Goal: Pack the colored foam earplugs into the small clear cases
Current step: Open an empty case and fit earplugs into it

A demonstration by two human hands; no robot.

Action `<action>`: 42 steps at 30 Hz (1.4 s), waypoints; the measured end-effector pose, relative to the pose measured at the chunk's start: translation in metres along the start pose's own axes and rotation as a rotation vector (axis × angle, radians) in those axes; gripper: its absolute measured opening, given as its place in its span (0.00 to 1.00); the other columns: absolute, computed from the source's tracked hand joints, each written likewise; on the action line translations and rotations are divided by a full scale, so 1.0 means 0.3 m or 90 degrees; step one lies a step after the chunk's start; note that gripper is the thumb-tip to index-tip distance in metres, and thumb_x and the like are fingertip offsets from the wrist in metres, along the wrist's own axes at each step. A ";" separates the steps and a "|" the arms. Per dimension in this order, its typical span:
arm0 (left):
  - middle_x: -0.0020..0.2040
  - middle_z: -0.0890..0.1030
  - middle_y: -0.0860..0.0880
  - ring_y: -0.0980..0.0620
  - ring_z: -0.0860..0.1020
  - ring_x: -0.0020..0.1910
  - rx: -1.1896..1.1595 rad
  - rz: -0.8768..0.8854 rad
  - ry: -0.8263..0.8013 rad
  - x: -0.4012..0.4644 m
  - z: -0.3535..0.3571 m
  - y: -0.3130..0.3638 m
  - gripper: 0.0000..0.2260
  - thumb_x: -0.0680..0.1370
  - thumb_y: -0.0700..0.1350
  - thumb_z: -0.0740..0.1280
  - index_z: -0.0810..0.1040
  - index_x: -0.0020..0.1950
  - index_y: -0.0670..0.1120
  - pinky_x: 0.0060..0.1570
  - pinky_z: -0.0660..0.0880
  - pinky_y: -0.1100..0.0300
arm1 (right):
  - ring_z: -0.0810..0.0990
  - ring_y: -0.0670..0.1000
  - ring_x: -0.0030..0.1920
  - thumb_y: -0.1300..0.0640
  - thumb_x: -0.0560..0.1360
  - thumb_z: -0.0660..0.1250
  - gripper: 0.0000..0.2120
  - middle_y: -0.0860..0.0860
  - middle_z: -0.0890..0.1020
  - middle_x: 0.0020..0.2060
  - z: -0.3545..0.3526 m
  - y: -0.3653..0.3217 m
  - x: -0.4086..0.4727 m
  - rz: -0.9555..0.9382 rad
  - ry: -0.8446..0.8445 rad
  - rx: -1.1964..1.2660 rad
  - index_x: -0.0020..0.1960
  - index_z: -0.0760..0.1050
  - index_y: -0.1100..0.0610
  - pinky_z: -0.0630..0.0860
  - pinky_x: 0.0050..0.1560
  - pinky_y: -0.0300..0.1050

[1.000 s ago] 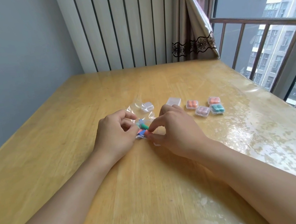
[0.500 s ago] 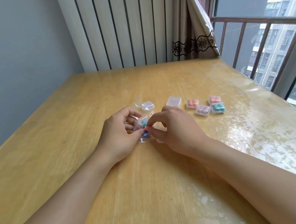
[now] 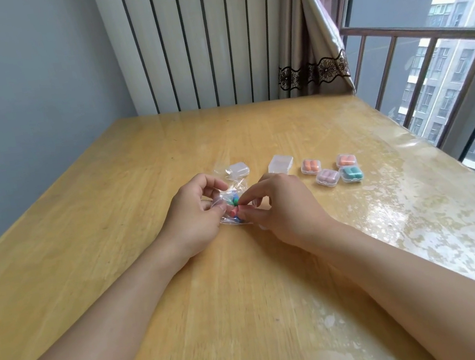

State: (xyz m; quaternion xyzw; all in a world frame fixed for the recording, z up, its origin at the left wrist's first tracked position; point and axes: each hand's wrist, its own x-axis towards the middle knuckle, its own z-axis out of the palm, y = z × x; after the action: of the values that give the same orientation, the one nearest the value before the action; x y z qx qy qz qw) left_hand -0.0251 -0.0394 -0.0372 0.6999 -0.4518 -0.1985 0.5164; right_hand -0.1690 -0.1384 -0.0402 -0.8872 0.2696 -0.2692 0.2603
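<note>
A small clear plastic bag (image 3: 229,215) holding green, blue and pink foam earplugs lies on the wooden table (image 3: 111,215) between my hands. My left hand (image 3: 195,214) pinches the bag at its left side. My right hand (image 3: 277,204) reaches in from the right and pinches a pink earplug (image 3: 234,211) at the bag's mouth. Two empty clear cases stand beyond: one (image 3: 239,169) on a plastic wrapper, one (image 3: 280,163) to its right. Several filled cases sit at the right: orange (image 3: 311,166), salmon (image 3: 346,160), lilac (image 3: 327,177), teal (image 3: 351,174).
A clear glossy cover (image 3: 419,197) lies over the table's right part. A striped wall panel (image 3: 201,36) and a curtain (image 3: 312,52) stand behind the table. Window bars (image 3: 445,69) run along the right side.
My hands drew closer over the bag. The green earplug that stuck out between my fingers is now inside the bag, and my right fingers now pinch a pink one.
</note>
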 end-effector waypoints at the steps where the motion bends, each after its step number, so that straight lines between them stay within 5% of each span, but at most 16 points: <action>1: 0.47 0.75 0.50 0.51 0.81 0.38 0.005 0.002 0.001 0.000 -0.001 -0.001 0.15 0.78 0.31 0.66 0.76 0.47 0.53 0.36 0.72 0.70 | 0.78 0.46 0.33 0.50 0.74 0.75 0.05 0.47 0.80 0.41 -0.001 -0.001 0.000 -0.006 -0.004 0.001 0.49 0.87 0.48 0.79 0.43 0.51; 12: 0.49 0.78 0.45 0.57 0.85 0.37 -0.061 0.018 0.041 -0.004 0.007 0.001 0.14 0.79 0.31 0.65 0.75 0.51 0.50 0.39 0.76 0.71 | 0.75 0.53 0.52 0.47 0.79 0.67 0.08 0.48 0.76 0.45 -0.003 -0.007 0.003 -0.027 -0.072 -0.106 0.56 0.83 0.45 0.72 0.47 0.49; 16: 0.50 0.80 0.46 0.51 0.86 0.37 0.020 0.040 0.073 -0.007 0.021 -0.002 0.12 0.79 0.34 0.67 0.76 0.51 0.51 0.41 0.79 0.58 | 0.73 0.50 0.50 0.46 0.79 0.68 0.06 0.44 0.72 0.42 -0.004 -0.004 0.004 -0.038 -0.073 -0.110 0.54 0.79 0.46 0.67 0.44 0.46; 26: 0.50 0.79 0.57 0.61 0.77 0.36 0.174 0.124 -0.013 -0.013 0.017 0.003 0.17 0.75 0.35 0.67 0.82 0.56 0.55 0.38 0.73 0.71 | 0.75 0.48 0.45 0.48 0.80 0.68 0.07 0.48 0.76 0.42 -0.004 0.019 0.006 -0.026 -0.035 0.002 0.52 0.81 0.50 0.68 0.43 0.44; 31: 0.51 0.77 0.57 0.57 0.78 0.44 0.199 0.133 -0.057 -0.017 0.013 0.002 0.15 0.76 0.44 0.68 0.79 0.58 0.61 0.46 0.76 0.61 | 0.74 0.38 0.40 0.47 0.79 0.69 0.08 0.44 0.74 0.44 -0.018 0.016 0.007 0.001 -0.022 0.073 0.53 0.83 0.50 0.67 0.42 0.32; 36: 0.51 0.76 0.58 0.56 0.77 0.44 0.240 0.160 -0.056 -0.016 0.010 -0.009 0.14 0.76 0.46 0.69 0.78 0.59 0.61 0.46 0.77 0.57 | 0.74 0.41 0.46 0.47 0.78 0.70 0.06 0.50 0.78 0.52 -0.063 0.017 0.004 0.020 -0.022 0.161 0.50 0.84 0.48 0.70 0.48 0.35; 42: 0.50 0.77 0.58 0.54 0.76 0.40 0.265 0.182 -0.033 -0.018 0.013 -0.012 0.14 0.76 0.45 0.70 0.78 0.59 0.59 0.42 0.75 0.62 | 0.73 0.45 0.38 0.50 0.80 0.69 0.10 0.44 0.81 0.41 -0.122 0.028 -0.002 0.010 0.012 0.202 0.42 0.81 0.52 0.68 0.36 0.34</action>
State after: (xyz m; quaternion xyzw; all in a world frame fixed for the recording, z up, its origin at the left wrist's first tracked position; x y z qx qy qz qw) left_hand -0.0291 -0.0368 -0.0431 0.7146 -0.5907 -0.0440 0.3722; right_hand -0.1951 -0.1557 -0.0191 -0.8301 0.2335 -0.3148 0.3965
